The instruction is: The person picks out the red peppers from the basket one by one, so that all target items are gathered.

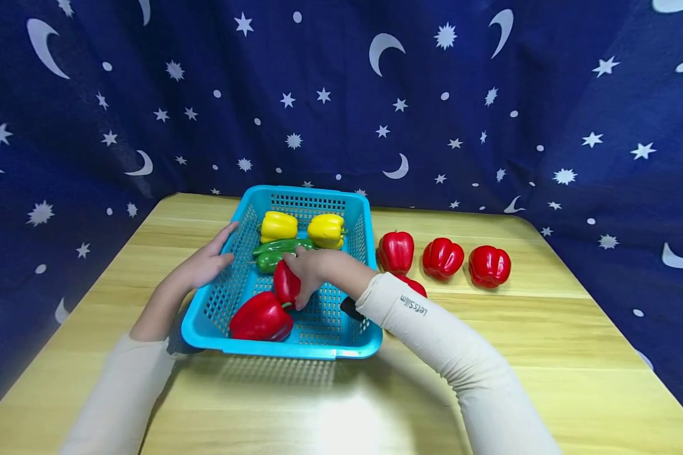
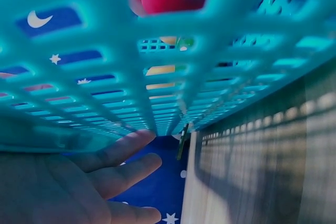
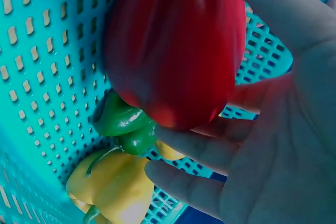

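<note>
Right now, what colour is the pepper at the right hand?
The pepper is red, shown best in the right wrist view.

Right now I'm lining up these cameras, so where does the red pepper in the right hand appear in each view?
Head: the red pepper is below and left of centre, inside the basket, in the right hand.
Left wrist: a red patch shows through a slot near the top; which pepper is unclear.
Right wrist: large, filling the top centre.
Shared landmark: the basket's perforated turquoise wall.
</note>
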A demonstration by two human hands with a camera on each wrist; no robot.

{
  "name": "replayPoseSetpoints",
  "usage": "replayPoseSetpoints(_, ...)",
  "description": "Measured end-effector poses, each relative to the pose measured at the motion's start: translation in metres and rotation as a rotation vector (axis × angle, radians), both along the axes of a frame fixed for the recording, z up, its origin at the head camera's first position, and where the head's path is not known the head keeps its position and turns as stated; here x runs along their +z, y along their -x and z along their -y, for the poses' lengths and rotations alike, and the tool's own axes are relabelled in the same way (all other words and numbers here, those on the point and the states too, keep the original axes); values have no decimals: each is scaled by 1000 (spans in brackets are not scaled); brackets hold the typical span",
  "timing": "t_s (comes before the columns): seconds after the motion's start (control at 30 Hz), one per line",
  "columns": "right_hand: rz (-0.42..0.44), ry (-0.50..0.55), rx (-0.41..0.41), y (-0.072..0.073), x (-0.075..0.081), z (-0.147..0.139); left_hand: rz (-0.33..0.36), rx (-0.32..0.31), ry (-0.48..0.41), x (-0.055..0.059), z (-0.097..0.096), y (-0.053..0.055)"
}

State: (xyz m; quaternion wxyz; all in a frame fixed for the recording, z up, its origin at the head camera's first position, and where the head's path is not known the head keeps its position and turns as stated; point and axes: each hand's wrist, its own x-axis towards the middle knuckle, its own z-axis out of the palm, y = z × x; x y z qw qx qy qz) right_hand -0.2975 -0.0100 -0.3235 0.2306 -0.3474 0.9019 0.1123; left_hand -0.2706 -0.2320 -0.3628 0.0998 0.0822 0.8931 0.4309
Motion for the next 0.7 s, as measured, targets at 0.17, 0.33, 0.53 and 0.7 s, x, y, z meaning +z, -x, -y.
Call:
replayPoseSetpoints(0.17, -60, -39, 9, -2, -3, 3, -4, 2, 6, 0, 0, 0)
replayPoseSetpoints(0.33, -81, -50, 4, -4, -5, 4, -9, -1, 4, 0, 0, -1)
replayPoseSetpoints(0.53, -81, -44, -6, -4, -5, 4, -4, -3, 2, 0, -1, -3)
replayPoseSetpoints(0.7, -89, -41, 4, -4, -5, 3, -5, -3, 0, 0, -2, -3)
